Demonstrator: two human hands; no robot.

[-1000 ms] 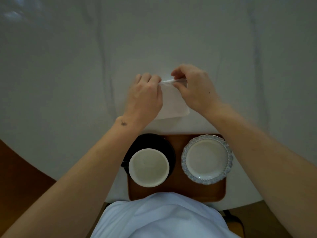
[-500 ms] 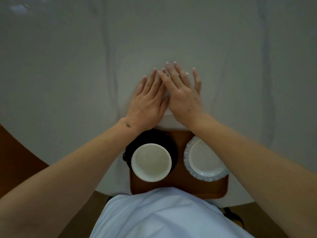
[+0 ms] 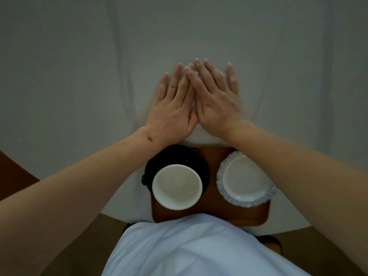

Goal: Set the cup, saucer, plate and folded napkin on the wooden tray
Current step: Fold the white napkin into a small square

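A wooden tray (image 3: 213,214) lies at the near table edge. On its left stands a cup (image 3: 177,187), white inside, on a black saucer (image 3: 179,156). On its right sits a white plate (image 3: 246,180) with a blue scalloped rim. Just beyond the tray a white napkin (image 3: 201,135) lies on the table, mostly hidden under both hands. My left hand (image 3: 175,108) and my right hand (image 3: 217,100) press flat on it side by side, fingers straight, index fingers overlapping.
A white cloth (image 3: 79,76) with soft creases covers the table. Brown floor (image 3: 14,174) shows at the left and below. My light blue shirt (image 3: 189,250) fills the bottom centre, overlapping the tray's near edge.
A second ago both hands pinched the napkin's far edge. They then laid it down and flattened out on it. Since half a second ago they have hardly moved.
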